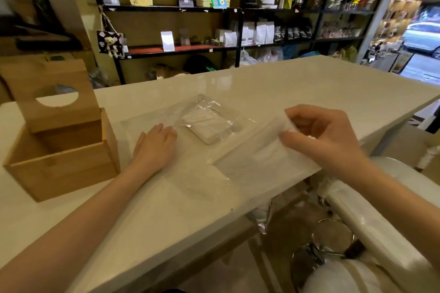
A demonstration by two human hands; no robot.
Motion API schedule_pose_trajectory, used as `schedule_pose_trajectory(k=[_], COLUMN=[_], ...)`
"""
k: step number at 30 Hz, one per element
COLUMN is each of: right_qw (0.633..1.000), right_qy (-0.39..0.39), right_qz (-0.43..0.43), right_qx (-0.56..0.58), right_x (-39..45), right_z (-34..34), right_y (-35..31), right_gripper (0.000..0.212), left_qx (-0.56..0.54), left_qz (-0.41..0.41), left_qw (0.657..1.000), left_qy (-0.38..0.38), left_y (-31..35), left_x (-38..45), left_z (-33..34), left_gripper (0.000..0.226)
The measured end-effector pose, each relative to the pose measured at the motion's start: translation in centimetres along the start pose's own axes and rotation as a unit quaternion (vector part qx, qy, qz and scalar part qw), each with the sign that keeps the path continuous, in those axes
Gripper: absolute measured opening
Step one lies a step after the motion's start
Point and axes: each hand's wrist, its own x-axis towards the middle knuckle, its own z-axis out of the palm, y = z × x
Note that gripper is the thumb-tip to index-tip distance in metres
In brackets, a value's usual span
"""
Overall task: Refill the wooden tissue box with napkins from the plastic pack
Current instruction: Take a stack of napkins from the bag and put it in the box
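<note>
- The wooden tissue box (64,157) stands on the pale counter (297,83) at the left, its hinged lid (52,95) raised upright, with a round cut-out in the lid.
- Inside the box only bare wood shows; no napkins can be seen in it.
- The plastic pack (209,121), clear and crinkled, lies flat on the counter just right of the box; a small white stack of napkins (204,128) sits inside it towards its far end.
- The left hand (154,147) rests palm down, fingers spread open, on the near left part of the plastic, between the box and the napkin stack.
- The right hand (319,135) is raised off the counter and pinches the edge of a translucent plastic sheet (269,159) between thumb and fingers; the sheet stretches from that hand down to the counter's near edge. Whether this sheet is part of the pack cannot be told.
- The two hands are well apart.
- Behind the counter, dark shelves (214,9) carry bags, kettles and boxes.
</note>
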Motion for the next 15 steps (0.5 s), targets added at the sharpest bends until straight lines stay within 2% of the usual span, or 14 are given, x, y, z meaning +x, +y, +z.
schedule_pose_trajectory(k=[5,7,9,11,15], right_qw=[0.987,0.982,0.98,0.981,0.992], right_qy=[0.067,0.085,0.085,0.076,0.026], right_qz=[0.122,0.136,0.143,0.137,0.081], right_qx=[0.081,0.101,0.108,0.111,0.09], right_x=[6.4,8.5,10.3,12.0,14.2], right_z=[-0.9,-0.3,0.9,2.8,7.2], right_y=[0.1,1.0,2.0,2.7,3.0], right_gripper=[0.033,0.036,0.037,0.035,0.025], left_qx=[-0.001,-0.055,-0.154,-0.296,-0.514], left_qz=[0.007,0.006,0.0,-0.034,-0.133], left_qw=[1.0,0.998,0.985,0.954,0.843], left_qy=[-0.006,0.044,0.074,0.042,-0.089], left_y=[1.6,2.3,3.1,3.6,2.5], left_x=[-2.0,-3.0,-3.9,-4.5,-5.5], left_z=[-1.1,-2.4,-4.3,-6.4,-9.8], left_gripper=[0.043,0.047,0.04,0.038,0.049])
